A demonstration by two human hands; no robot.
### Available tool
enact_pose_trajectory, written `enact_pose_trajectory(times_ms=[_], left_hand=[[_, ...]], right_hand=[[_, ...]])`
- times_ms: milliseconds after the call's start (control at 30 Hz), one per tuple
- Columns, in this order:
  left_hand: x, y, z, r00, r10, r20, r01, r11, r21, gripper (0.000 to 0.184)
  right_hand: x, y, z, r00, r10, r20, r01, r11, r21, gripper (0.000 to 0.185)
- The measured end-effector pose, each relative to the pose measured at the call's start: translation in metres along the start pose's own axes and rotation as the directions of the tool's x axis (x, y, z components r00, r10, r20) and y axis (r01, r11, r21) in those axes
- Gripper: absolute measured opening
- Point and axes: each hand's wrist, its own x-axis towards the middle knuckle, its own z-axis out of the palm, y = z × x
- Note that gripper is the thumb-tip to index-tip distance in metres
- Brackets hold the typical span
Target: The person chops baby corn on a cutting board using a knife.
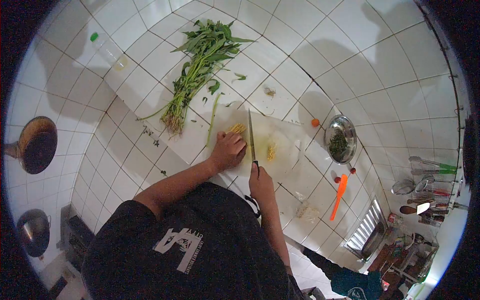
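Note:
My left hand (229,150) presses down on a bunch of thin yellow pieces (237,128) at the left part of a pale cutting board (287,145). In my right hand (261,181) is the dark handle of a long knife (252,135), its blade pointing away from me just right of my left fingers. A small pile of chopped yellow bits (271,152) lies to the right of the blade. One green stalk (213,119) rests left of my left hand.
Leafy greens with roots (192,80) lie at the upper left of the tiled counter. A metal bowl of chopped greens (340,139), an orange-handled tool (339,196), a plastic bag (307,212) and small red items are to the right. A bottle (108,50) is at upper left.

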Motion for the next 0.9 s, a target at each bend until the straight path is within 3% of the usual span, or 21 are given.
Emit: enact_pose_trajectory(times_ms=[33, 233, 300, 433, 533, 600, 800, 900], left_hand=[[0.0, 0.0, 0.001, 0.995, 0.059, -0.082, -0.06, 0.998, -0.005, 0.014], [-0.002, -0.006, 0.008, 0.975, 0.145, -0.169, -0.134, 0.988, 0.077, 0.013], [-0.002, -0.005, 0.009, 0.983, 0.12, -0.137, -0.114, 0.992, 0.053, 0.013], [-0.001, 0.0, 0.006, 0.995, 0.063, -0.08, -0.058, 0.997, 0.054, 0.012], [-0.002, -0.001, 0.005, 0.988, 0.1, -0.12, -0.091, 0.993, 0.078, 0.012], [-0.001, -0.008, 0.013, 0.981, 0.128, -0.145, -0.114, 0.989, 0.097, 0.013], [-0.001, -0.006, 0.014, 0.984, 0.128, -0.127, -0.117, 0.989, 0.091, 0.015], [-0.002, -0.003, 0.009, 0.991, 0.09, -0.095, -0.083, 0.993, 0.082, 0.016]], right_hand=[[0.003, 0.003, 0.007, 0.999, -0.037, -0.031, 0.037, 0.999, 0.015, 0.051], [0.016, 0.008, 0.025, 0.995, -0.07, -0.07, 0.071, 0.997, 0.018, 0.051], [0.017, 0.005, 0.019, 1.0, 0.012, -0.006, -0.011, 0.998, 0.066, 0.051], [0.005, -0.001, 0.009, 0.999, -0.047, 0.01, 0.047, 0.999, 0.005, 0.051], [0.005, -0.003, 0.014, 0.997, 0.064, 0.053, -0.066, 0.997, 0.04, 0.05], [0.01, -0.001, 0.024, 0.993, -0.099, -0.068, 0.095, 0.993, -0.063, 0.051], [0.02, 0.004, 0.028, 0.983, -0.153, -0.1, 0.148, 0.987, -0.055, 0.051], [0.009, 0.0, 0.015, 0.999, -0.035, 0.002, 0.035, 0.999, 0.008, 0.05]])
